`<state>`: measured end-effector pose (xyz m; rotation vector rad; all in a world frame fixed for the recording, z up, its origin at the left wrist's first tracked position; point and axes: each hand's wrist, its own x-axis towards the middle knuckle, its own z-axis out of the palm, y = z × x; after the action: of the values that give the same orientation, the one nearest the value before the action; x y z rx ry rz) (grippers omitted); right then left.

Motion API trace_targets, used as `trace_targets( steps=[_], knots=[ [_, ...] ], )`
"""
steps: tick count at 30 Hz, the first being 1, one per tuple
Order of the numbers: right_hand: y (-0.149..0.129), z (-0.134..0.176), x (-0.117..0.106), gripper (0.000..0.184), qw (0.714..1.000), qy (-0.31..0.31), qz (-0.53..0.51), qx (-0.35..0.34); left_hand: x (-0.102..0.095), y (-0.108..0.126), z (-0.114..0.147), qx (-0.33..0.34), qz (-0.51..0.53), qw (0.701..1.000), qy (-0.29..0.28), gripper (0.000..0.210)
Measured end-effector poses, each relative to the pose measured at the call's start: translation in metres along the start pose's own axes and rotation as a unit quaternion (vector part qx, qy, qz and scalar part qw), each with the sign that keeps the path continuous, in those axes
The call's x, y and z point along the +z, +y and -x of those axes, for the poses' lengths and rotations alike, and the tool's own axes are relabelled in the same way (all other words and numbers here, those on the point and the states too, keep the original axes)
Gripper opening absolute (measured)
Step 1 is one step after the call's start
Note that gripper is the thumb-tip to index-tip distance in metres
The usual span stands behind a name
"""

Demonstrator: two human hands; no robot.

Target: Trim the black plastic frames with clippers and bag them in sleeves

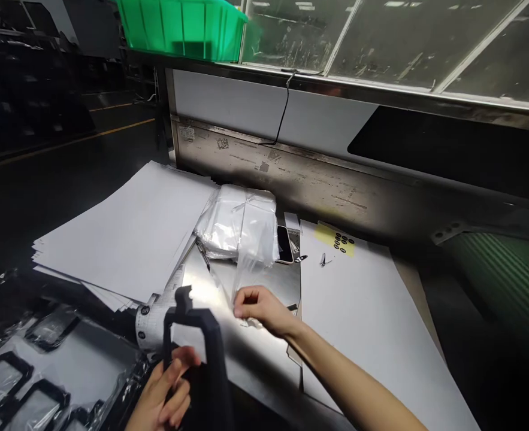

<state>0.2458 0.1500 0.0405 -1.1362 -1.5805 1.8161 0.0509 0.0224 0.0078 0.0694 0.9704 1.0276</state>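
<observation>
One black frame (205, 353), upright at the near edge of the counter (264, 359), left hand (168, 392) grip closed around its lower part. One clear bag (246, 263), just right of the frame, right hand (262, 308) grip pinching its near end. One bag stack (239, 221) behind. Two paper piles: left (129, 233), right (363, 311). One phone (284, 244), part hidden by the stack. One green bin (183, 27) far above. Bagged frames (30, 383) left, count unclear.

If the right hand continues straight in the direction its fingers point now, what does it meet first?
Probably the black frame part in the left hand; the right hand, pinching a clear plastic bag, points left. Depth is unclear.
</observation>
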Motion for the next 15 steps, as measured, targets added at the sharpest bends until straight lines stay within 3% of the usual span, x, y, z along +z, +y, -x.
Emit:
trace_targets(
  steps=[3,6,10,15],
  knots=[
    [-0.001,0.028,0.048,0.028,0.999,-0.023,-0.049,0.0,0.024,-0.003,-0.003,0.004,-0.016,1.0,-0.024,0.047],
    [-0.001,0.05,0.07,0.021,0.997,-0.01,-0.077,-0.006,0.033,-0.005,0.005,0.003,-0.047,0.998,-0.029,0.03],
    [0.006,0.066,0.067,0.027,0.987,-0.011,-0.162,-0.014,0.023,-0.007,0.021,0.024,-0.053,0.998,0.0,0.025],
    [0.019,0.072,0.052,0.037,0.946,0.068,-0.314,-0.032,-0.02,-0.008,0.04,0.108,-0.05,0.991,0.061,0.028]
  ],
)
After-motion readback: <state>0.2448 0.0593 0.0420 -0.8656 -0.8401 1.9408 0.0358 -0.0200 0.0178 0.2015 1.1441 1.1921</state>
